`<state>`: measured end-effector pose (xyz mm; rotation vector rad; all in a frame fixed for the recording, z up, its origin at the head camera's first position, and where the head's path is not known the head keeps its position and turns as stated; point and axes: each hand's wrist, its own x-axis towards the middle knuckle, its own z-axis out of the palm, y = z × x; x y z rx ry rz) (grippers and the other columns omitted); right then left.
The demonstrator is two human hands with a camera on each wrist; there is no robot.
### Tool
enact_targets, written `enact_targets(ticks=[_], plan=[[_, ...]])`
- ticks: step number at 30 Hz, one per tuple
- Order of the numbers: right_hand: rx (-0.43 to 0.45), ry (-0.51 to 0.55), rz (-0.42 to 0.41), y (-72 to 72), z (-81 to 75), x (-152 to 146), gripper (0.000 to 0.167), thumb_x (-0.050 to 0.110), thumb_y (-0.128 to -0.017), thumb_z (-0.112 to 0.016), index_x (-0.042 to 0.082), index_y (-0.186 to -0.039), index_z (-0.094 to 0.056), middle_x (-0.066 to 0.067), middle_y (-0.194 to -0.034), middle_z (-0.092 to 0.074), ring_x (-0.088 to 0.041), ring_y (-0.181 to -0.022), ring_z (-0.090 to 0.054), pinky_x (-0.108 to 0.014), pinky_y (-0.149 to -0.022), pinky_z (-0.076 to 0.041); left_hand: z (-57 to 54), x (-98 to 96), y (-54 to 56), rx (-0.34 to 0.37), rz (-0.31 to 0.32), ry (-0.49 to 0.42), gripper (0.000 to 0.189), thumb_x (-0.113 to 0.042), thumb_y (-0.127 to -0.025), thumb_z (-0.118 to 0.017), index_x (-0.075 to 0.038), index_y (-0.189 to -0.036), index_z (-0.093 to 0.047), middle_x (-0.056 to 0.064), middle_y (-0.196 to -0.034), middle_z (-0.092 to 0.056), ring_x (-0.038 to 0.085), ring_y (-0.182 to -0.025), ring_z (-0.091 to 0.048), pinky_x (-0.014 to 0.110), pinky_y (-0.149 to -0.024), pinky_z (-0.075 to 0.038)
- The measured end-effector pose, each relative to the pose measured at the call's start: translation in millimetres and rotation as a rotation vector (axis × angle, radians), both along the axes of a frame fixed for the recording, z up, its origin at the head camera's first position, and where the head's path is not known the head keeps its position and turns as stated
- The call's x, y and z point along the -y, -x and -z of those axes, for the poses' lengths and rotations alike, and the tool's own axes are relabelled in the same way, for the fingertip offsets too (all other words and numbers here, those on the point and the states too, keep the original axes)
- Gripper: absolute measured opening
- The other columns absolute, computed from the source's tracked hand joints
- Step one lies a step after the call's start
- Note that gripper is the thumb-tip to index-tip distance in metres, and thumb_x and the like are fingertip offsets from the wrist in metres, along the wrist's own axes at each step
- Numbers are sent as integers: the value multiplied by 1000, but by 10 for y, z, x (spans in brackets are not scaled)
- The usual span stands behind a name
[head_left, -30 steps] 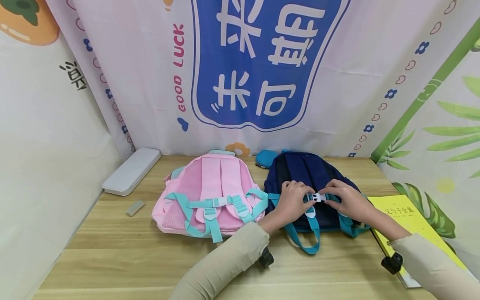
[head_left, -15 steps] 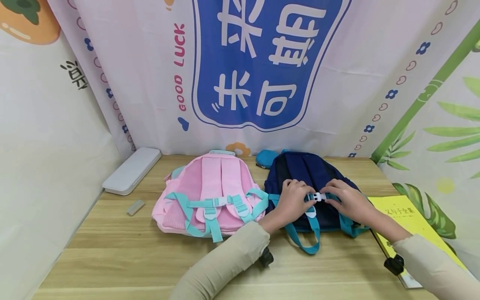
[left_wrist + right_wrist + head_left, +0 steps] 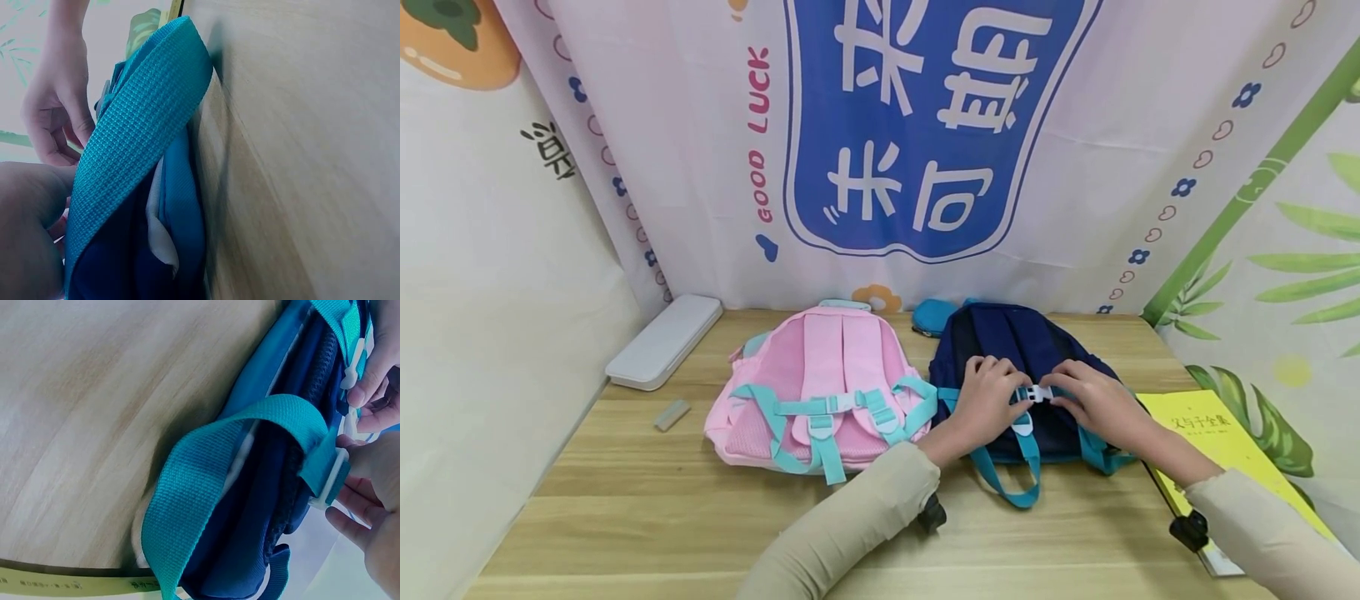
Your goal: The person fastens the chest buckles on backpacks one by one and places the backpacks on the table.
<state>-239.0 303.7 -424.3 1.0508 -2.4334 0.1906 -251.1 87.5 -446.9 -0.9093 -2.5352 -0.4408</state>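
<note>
A dark blue backpack [image 3: 992, 329] lies straps-up on the table, right of centre. Across its straps runs a teal band with a white side-release buckle [image 3: 1040, 393]. My left hand [image 3: 985, 404] pinches the buckle's left end between thumb and fingers. At its right end, my right hand [image 3: 1093, 402] pinches the other half. The two halves meet in line; whether they are fully clicked together I cannot tell. A teal webbing loop [image 3: 137, 137] crosses the left wrist view and hides part of the hands. The right wrist view shows another teal strap [image 3: 187, 487] arching off the backpack's side.
A pink backpack [image 3: 898, 350] with mint straps lies to the left, near my left forearm. Further left are a white case [image 3: 664, 343] and a small grey block [image 3: 671, 415]. A yellow book [image 3: 1217, 442] lies under my right forearm. A blue pouch [image 3: 933, 317] sits behind.
Both hands stay at the buckle, which has shifted only very slightly to the right. The backpacks and the other things have not moved.
</note>
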Motion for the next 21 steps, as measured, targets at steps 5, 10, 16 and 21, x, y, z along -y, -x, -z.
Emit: enact_targets(ticks=[5,10,16,21], plan=[[4,12,10,5,26,0,35,-4,-74,-85,7,-104,-73,-7,-100,-66,-21,-87,-64,-36,-67,-56,6,0,3,17,21,-20,24,-39,-95,-73,-27,-114,-75,-8,-108,-68,12,-101,-59,38,-105,-43],[4,36,6,2,45,4,36,-6,-73,-84,6,-104,-72,-8,-101,-66,-22,-89,-64,-37,-69,-56,11,3,5,25,40,-52,24,-37,-94,-74,-24,-114,-76,-6,-108,-69,13,-101,-59,37,-103,-43],[11,70,-2,0,49,12,37,-9,-72,-84,4,-104,-72,-8,-100,-66,-22,-91,-64,-39,-71,-57,10,5,7,48,63,-78,24,-34,-95,-73,-22,-115,-76,-4,-108,-69,14,-100,-58,37,-103,-42],[12,80,-8,1,48,18,37,-11,-72,-84,4,-103,-72,-9,-101,-66,-23,-92,-64,-39,-71,-57,8,3,15,61,74,-83,24,-33,-96,-73,-21,-116,-76,-4,-108,-69,13,-99,-57,34,-101,-41]])
